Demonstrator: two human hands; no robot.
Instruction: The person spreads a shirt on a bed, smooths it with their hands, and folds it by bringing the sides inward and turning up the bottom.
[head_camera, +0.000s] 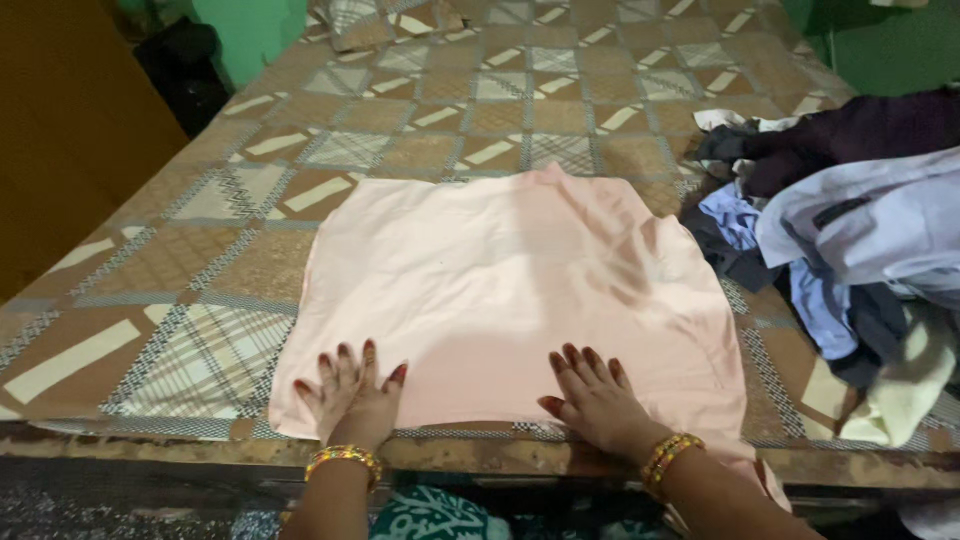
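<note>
A pale pink garment (510, 280) lies spread flat on the bed, folded into a rough square. My left hand (352, 395) rests palm down on its near left corner, fingers spread. Flat on the near edge, a little right of the middle, lies my right hand (592, 395), its fingers also apart. Both wrists wear gold and red bangles. Neither hand grips the cloth; both press on it.
The bed is covered by a brown and beige patterned bedsheet (200, 260). A pile of clothes (850, 220) in blue, white and dark purple sits at the right. The bed's wooden edge (150, 445) runs along the bottom. A green wall (250, 30) stands behind.
</note>
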